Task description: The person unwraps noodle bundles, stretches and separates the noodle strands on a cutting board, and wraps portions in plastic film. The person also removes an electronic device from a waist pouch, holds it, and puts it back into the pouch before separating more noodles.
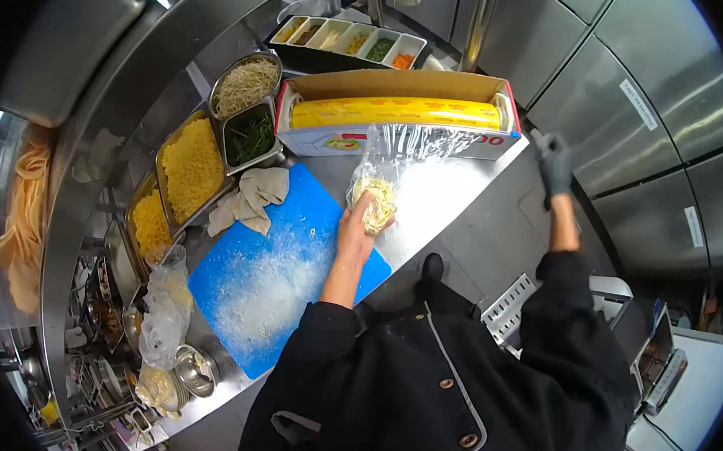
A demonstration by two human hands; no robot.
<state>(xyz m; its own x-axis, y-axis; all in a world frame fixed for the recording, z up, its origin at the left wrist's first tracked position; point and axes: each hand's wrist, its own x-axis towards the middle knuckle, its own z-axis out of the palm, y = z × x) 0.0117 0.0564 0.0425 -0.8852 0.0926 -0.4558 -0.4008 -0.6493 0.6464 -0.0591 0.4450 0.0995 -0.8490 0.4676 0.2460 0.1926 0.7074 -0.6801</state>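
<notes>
My bare left hand [356, 225] is wrapped round a rounded bundle of pale yellow noodles [377, 206], at the near edge of the counter. Clear plastic wrap [396, 148] covers the bundle's upper side and runs back to the wrap box. In that long open box [317, 141] lies a yellow-labelled roll of wrap [394, 112]. My right hand [555, 162], in a dark grey glove, is stretched out to the right, past the box and away from the counter. Its fingers are blurred, so I cannot make out whether they hold anything.
A blue cutting board [295, 212] dusted with white flour lies on the steel counter, with a beige cloth [254, 197] at its corner. Trays of yellow noodles [191, 167], bean sprouts [247, 83] and greens [248, 138] stand behind. Steel cabinet doors [629, 118] line the right.
</notes>
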